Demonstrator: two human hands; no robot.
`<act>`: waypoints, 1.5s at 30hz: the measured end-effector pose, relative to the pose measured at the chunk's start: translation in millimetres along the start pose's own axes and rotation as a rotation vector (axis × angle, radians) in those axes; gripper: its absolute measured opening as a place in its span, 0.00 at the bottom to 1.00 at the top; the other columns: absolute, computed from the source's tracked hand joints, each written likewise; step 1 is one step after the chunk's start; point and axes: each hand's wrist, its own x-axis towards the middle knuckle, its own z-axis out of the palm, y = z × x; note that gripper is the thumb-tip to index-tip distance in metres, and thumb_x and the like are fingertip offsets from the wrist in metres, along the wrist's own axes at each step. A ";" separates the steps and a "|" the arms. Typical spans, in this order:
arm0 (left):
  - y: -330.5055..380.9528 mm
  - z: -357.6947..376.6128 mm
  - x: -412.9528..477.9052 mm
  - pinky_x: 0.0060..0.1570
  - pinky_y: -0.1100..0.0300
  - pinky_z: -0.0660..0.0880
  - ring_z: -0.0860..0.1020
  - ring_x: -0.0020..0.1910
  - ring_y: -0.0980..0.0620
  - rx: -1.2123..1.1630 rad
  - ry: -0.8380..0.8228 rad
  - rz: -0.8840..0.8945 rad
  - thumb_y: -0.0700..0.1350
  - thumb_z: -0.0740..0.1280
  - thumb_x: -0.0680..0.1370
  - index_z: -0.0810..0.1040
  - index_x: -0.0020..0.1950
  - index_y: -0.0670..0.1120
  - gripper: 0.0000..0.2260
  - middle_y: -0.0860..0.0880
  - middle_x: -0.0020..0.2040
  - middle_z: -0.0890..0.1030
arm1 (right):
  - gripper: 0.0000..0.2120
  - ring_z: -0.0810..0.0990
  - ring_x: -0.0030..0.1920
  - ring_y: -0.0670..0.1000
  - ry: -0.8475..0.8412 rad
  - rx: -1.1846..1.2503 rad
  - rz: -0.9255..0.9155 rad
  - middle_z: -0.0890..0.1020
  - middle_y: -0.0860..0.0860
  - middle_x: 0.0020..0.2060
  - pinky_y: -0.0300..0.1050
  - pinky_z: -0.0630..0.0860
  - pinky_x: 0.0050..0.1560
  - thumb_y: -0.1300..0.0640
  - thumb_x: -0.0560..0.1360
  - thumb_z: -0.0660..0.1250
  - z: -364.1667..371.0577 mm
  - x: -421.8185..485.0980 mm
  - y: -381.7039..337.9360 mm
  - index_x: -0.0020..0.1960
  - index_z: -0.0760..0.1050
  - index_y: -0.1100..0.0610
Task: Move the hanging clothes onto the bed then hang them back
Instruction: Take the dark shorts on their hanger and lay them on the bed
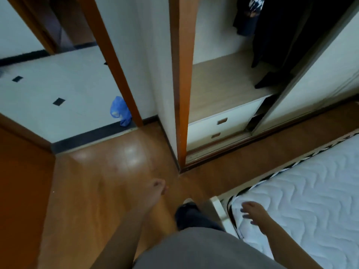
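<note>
Dark hanging clothes [275, 35] fill the upper right of the open wardrobe [223, 90], with a patterned piece [256, 4] beside them at the top. The bed [310, 195], a bare white quilted mattress, lies at the lower right. My left hand [157, 186] hangs over the wooden floor with its fingers curled and nothing in it. My right hand [252, 210] hovers above the mattress corner, fingers spread, holding nothing. Both hands are well below and short of the clothes.
Two white drawers [221, 127] sit under the wardrobe shelf. A sliding door [314, 74] covers the wardrobe's right part. A doorway at the left opens onto a tiled floor with a blue plastic bag [119, 110]. My dark-clad leg [190, 214] steps between floor and bed.
</note>
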 end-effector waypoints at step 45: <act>478.9 141.5 176.5 0.49 0.74 0.73 0.78 0.50 0.60 -0.065 0.048 1.150 0.52 0.60 0.73 0.71 0.49 0.62 0.07 0.65 0.49 0.78 | 0.09 0.80 0.50 0.48 0.511 0.204 -0.783 0.81 0.46 0.46 0.39 0.75 0.55 0.59 0.77 0.62 -266.5 99.0 -393.8 0.56 0.75 0.54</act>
